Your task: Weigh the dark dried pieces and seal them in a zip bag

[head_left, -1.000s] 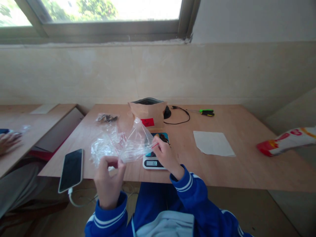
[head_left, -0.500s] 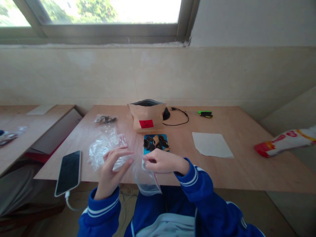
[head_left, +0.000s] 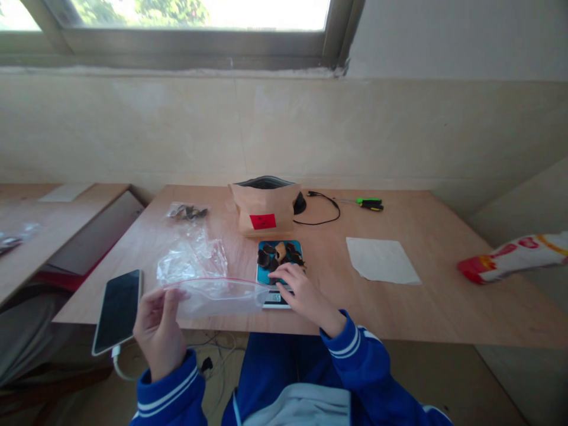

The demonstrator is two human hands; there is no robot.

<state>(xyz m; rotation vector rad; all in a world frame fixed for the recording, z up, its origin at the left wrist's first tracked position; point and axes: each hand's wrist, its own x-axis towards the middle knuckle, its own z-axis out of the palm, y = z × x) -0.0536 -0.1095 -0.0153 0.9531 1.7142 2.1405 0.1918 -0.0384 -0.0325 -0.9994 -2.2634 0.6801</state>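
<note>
My left hand (head_left: 160, 325) is closed in a pinch on the left end of a clear zip bag (head_left: 217, 300) with a red seal line. The bag stretches sideways over the table's front part, its right end reaching the scale. Over the front of the blue kitchen scale (head_left: 262, 277) is my right hand (head_left: 306, 293), fingers bent and apart, its fingertips beside the bag's end and some dark pieces. Dried black fungus pieces (head_left: 280, 253) lie on the scale, whose display (head_left: 276, 297) seems to read 165. Contact between right fingertips and bag is unclear.
Behind the scale stands an open brown paper pouch (head_left: 266, 207). Clear plastic bags (head_left: 193, 257) and a filled bag (head_left: 189, 212) lie left, near a phone (head_left: 118, 310). A black cable (head_left: 328, 207), screwdrivers (head_left: 370, 204), white paper (head_left: 381, 260) and a red-white package (head_left: 515, 251) are rightward.
My left hand has taken the zip bag's end and moved left and down, spreading the bag sideways. My right hand's fingers have loosened and moved slightly right, uncovering the scale's display.
</note>
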